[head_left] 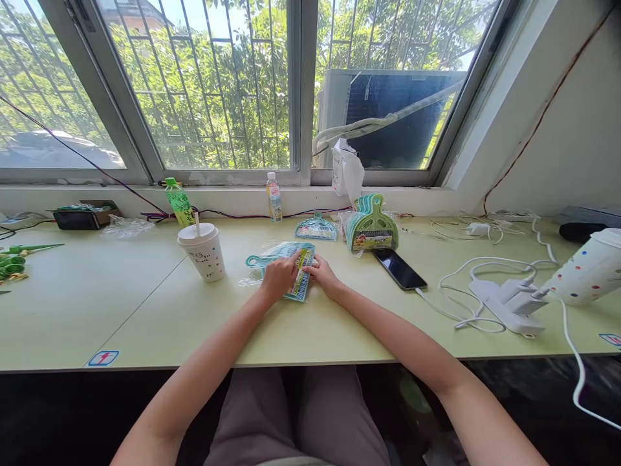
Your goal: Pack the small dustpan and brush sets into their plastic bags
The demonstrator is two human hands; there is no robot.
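Observation:
A light-blue mini dustpan [286, 250] with a yellow label lies on the table in clear plastic wrap, its looped handle pointing left. My left hand [280, 277] rests over its middle, closed, with the index finger against the label. At the right edge of the dustpan, my right hand [324, 276] is closed with its fingertips pinching the side. Behind it lies another blue mini dustpan [315, 228] with a label strip. To the right stands a stack of green mini dustpans [373, 228], nested upright in plastic.
A white lidded cup [202, 252] with a straw stands left of my hands. A black phone [400, 268] lies right, cabled to a white power strip [507, 304]. Bottles, green [179, 202] and clear [274, 197], stand by the window. Another cup [588, 268] leans far right.

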